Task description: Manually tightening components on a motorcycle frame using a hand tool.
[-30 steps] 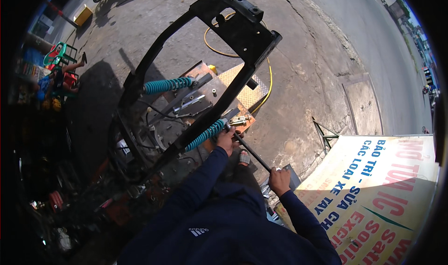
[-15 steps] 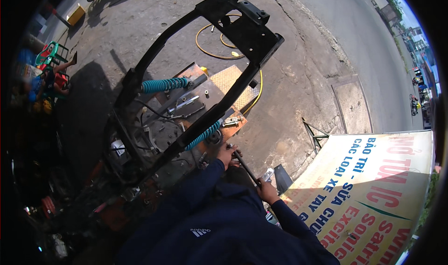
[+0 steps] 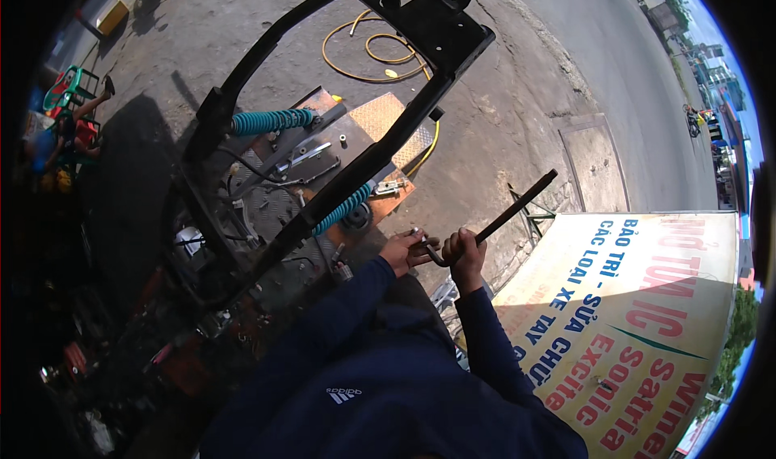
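Head view: the right hand (image 3: 466,258) is wrapped around a black bent bar (image 3: 517,206), its long end slanting up and right; the left hand (image 3: 398,253) is at the short end, grip unclear. Blue and red lettering (image 3: 647,315) covers a yellowish sign (image 3: 621,301) at right; a white logo (image 3: 343,395) marks the dark top (image 3: 380,354).

One dark metal bar (image 3: 517,206), slim, bent near one end, gripped close to the bend by the right hand (image 3: 466,254). Long leg tilted toward upper right, end left free; short leg positioned at the left hand's (image 3: 399,253) fingers, contact partly hidden.
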The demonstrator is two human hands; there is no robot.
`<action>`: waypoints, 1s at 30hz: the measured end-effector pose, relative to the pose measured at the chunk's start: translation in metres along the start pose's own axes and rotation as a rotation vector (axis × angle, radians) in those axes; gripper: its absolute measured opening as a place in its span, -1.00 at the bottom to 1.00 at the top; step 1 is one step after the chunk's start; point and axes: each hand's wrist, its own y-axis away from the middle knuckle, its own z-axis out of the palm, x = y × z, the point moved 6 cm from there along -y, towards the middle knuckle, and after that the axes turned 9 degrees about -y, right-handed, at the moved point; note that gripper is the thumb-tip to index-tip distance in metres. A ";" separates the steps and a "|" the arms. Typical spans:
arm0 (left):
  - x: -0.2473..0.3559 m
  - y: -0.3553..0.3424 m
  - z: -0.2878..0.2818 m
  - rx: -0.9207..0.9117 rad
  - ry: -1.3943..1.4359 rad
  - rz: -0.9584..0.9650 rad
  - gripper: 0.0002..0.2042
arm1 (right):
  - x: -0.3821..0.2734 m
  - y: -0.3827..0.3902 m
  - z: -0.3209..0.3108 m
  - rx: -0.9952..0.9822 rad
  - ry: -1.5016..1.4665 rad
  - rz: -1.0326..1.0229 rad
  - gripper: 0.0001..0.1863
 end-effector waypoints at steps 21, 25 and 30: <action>0.043 -0.038 -0.037 0.143 0.681 0.473 -0.79 | -0.062 -0.113 0.035 -0.180 -0.086 -0.023 -0.65; 0.050 -0.046 -0.042 0.311 0.691 0.564 -0.81 | -0.085 -0.111 0.058 -0.352 0.438 -0.077 -0.61; 0.050 -0.052 -0.041 0.377 0.749 0.684 -0.76 | -0.120 -0.110 0.102 -0.833 0.653 0.131 -0.83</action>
